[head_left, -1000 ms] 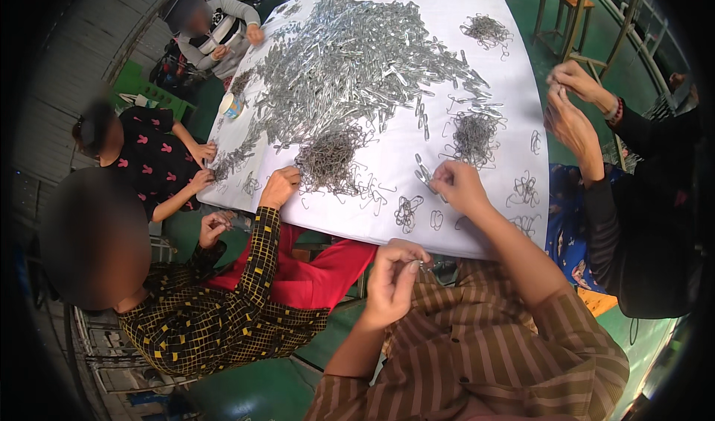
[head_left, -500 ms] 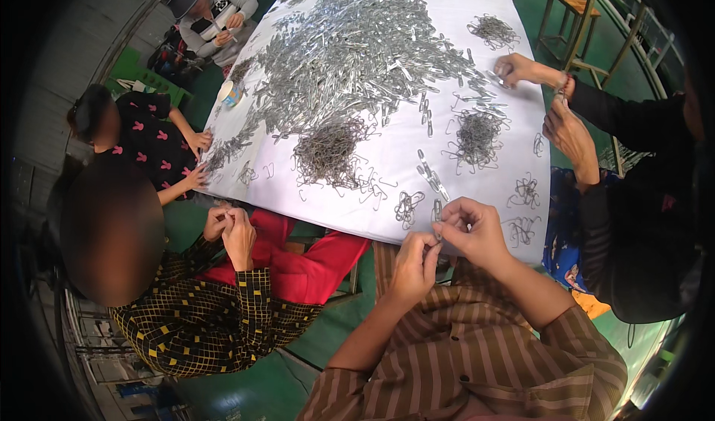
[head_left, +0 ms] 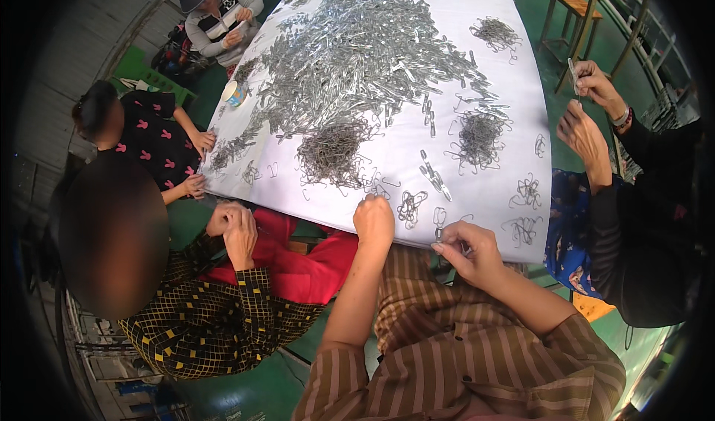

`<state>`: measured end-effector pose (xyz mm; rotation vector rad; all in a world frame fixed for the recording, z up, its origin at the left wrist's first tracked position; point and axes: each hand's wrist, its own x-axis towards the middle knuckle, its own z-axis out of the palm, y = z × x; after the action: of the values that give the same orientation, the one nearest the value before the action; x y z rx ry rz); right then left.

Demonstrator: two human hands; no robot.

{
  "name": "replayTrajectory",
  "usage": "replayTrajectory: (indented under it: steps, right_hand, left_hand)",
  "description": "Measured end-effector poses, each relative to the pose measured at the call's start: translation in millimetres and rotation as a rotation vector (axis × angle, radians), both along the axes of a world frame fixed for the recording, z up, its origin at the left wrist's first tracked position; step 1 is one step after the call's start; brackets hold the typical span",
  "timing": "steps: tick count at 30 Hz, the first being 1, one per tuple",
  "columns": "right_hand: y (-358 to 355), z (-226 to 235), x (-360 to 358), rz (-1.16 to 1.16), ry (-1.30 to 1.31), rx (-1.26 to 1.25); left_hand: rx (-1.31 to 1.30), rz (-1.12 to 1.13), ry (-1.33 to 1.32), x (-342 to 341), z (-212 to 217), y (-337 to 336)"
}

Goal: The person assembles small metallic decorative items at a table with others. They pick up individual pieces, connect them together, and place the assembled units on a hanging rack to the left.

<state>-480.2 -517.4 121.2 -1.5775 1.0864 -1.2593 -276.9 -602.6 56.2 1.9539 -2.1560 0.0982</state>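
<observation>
My left hand (head_left: 375, 223) rests at the near edge of the white table (head_left: 521, 86), fingers curled down beside loose wire hooks (head_left: 410, 209); whether it grips one is hidden. My right hand (head_left: 469, 251) sits just off the table edge and pinches a small flat metal piece (head_left: 439, 235) between thumb and fingers. A tangled pile of wire hooks (head_left: 331, 149) lies ahead of my left hand. A big heap of flat metal strips (head_left: 357, 48) covers the far half of the table.
A second wire pile (head_left: 477, 134) lies to the right, with small bunches (head_left: 527, 191) near the edge. A person in a checked top (head_left: 238, 231) works at my left and another in dark sleeves (head_left: 588, 130) at my right. A wooden stool (head_left: 570, 7) stands beyond the table.
My hands were together at the table edge; my left hand has now moved left onto the table while my right hand keeps the metal piece. The person at right pulled both hands back.
</observation>
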Motion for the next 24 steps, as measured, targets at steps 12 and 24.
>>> replayTrajectory:
  steps: [12,24]
  right_hand:
    - [-1,0,-2,-0.050,0.013,0.056]
    - [-3,14,1,-0.097,0.099,-0.031]
  left_hand:
    - [0.148,-0.103,0.775,-21,68,18]
    - [0.043,-0.295,1.146,-52,105,68]
